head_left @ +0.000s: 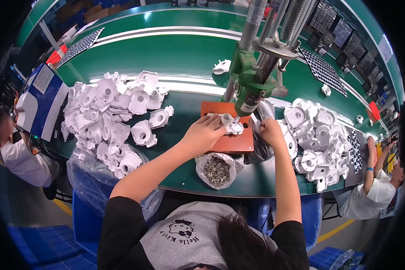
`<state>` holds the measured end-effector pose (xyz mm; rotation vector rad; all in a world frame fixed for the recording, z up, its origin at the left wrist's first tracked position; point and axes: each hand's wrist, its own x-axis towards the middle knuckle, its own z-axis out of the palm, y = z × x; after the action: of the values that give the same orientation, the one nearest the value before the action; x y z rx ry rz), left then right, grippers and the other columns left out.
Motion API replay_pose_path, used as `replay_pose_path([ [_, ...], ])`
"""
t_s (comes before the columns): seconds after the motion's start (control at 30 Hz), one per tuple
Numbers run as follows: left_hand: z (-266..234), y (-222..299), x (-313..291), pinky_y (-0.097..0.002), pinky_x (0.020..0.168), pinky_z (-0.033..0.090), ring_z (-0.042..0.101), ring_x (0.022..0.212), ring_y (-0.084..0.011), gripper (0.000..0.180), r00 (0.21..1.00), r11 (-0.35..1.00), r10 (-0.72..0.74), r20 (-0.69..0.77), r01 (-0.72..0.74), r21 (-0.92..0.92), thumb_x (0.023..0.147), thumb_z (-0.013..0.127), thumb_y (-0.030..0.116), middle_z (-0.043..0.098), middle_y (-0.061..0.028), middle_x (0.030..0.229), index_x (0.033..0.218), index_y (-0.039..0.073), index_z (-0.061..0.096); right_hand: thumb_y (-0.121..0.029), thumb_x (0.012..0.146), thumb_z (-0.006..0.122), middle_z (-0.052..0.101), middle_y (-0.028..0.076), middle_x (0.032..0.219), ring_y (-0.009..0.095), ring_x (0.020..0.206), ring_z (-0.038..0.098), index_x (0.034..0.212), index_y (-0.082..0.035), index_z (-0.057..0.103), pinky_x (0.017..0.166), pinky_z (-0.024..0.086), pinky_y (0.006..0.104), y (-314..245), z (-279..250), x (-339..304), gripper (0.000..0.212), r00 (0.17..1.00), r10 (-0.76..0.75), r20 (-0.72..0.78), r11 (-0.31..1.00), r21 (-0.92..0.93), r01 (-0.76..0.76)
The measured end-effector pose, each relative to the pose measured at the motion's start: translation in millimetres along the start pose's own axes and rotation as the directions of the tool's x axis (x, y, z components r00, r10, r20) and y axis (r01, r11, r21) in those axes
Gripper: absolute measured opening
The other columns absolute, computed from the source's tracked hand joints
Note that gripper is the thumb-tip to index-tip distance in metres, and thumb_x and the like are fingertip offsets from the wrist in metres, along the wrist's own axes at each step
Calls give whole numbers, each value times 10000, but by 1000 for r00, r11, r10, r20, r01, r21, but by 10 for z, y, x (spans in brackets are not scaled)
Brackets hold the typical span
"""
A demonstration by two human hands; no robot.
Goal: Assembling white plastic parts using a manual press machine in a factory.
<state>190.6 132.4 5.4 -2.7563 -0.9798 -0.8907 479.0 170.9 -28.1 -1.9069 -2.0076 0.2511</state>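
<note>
A white molded plastic part point(231, 124) with a round raised collar sits on the orange plate point(231, 145) below the green press head point(251, 87). My left hand point(205, 133) holds this part from its left side, fingers laid over its edge. To the right of the plate, my right hand point(271, 132) is closed, beside a dark plastic bag point(261, 154). What its curled fingers hold, if anything, is hidden. In front of the plate, a clear bag point(235, 173) contains many small metal pins or screws point(216, 172).
Heaps of white plastic parts lie left point(105, 96) and right point(321, 130). Beyond the bench runs a green conveyor point(175, 54) carrying a loose white part point(221, 67). A blue-and-white machine point(42, 103) stands far left. Co-workers sit left point(24, 164) and right point(369, 195).
</note>
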Motion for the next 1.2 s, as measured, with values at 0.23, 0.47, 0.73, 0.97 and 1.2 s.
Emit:
replay_pose_path([
  [0.23, 39, 31, -84, -457, 960, 445, 553, 1127, -343, 127, 999, 1000, -6, 35, 7, -16, 819, 593, 110, 581, -223, 1151, 910, 25, 568, -66, 689, 571, 611, 227, 746, 403, 721, 606, 737, 3, 636, 641, 489, 427, 13, -94, -25, 107, 998, -16, 63, 999, 36, 14],
  [0.47, 85, 227, -92, -489, 1010, 390, 500, 1169, -428, 415, 992, 992, -123, -7, 122, -32, 772, 675, 373, 531, -305, 1198, 955, 12, 583, -104, 695, 563, 626, 207, 780, 392, 743, 612, 759, -46, 661, 664, 496, 437, -112, -173, 49, 131, 982, -58, 180, 990, -113, 79],
  [0.73, 143, 191, -122, -469, 1020, 388, 517, 1155, -401, 532, 989, 990, -127, -81, 121, -78, 707, 708, 469, 532, -286, 1213, 946, 9, 586, -125, 748, 585, 625, 179, 843, 379, 814, 603, 771, -50, 653, 714, 492, 439, -50, -174, 40, 104, 1000, 3, -18, 989, -147, -5],
  [0.97, 125, 158, -147, -476, 1018, 391, 521, 1144, -399, 532, 987, 987, -130, -93, 120, -107, 666, 735, 440, 542, -280, 1200, 922, 3, 574, -20, 811, 635, 555, 85, 941, 211, 841, 555, 928, 18, 548, 780, 451, 301, -549, -89, -42, 150, 987, -157, -42, 662, 737, 136],
  [1.2, 172, 159, -170, -488, 1030, 373, 506, 1140, -414, 506, 983, 981, -137, -120, 118, -153, 641, 744, 407, 533, -290, 1193, 889, 10, 550, -100, 775, 645, 512, 165, 1096, 346, 1090, 451, 1071, -4, 561, 911, 389, 432, -760, -9, -56, 323, 988, -126, 88, 849, 525, 61],
])
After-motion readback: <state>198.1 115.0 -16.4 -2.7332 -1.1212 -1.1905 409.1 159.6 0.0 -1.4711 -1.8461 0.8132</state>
